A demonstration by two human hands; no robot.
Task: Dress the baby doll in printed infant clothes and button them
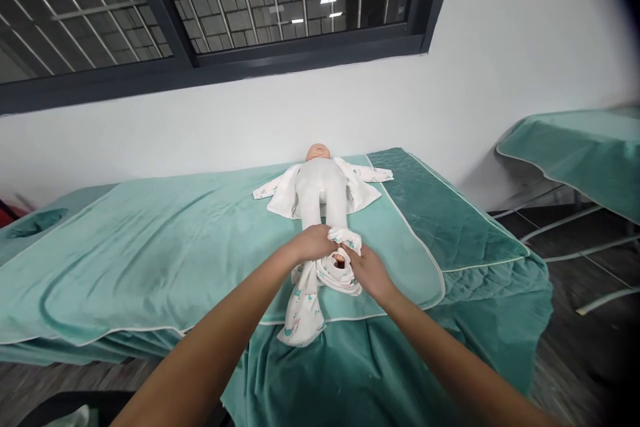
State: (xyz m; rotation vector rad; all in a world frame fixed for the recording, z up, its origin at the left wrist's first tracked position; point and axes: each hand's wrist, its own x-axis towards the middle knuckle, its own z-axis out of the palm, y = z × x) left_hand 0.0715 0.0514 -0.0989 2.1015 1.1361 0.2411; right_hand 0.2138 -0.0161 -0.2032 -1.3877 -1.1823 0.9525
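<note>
A baby doll point(321, 180) lies on its back on the green bed cover, its head toward the wall. It has a white body, and an open white printed top point(363, 190) is spread under it with the sleeves out to both sides. Patterned white pants point(304, 310) are bunched around the doll's lower legs, one leg of them hanging toward the near edge. My left hand point(317, 242) grips the bunched fabric at its left side. My right hand point(367, 270) pinches the gathered cloth on the right, beside an opening where a doll's foot shows.
A darker quilted green cover point(435, 207) lies on the bed's right part. A second green-covered bed point(580, 153) with metal legs stands at the right. Behind the bed are a white wall and a dark-framed window point(310, 53).
</note>
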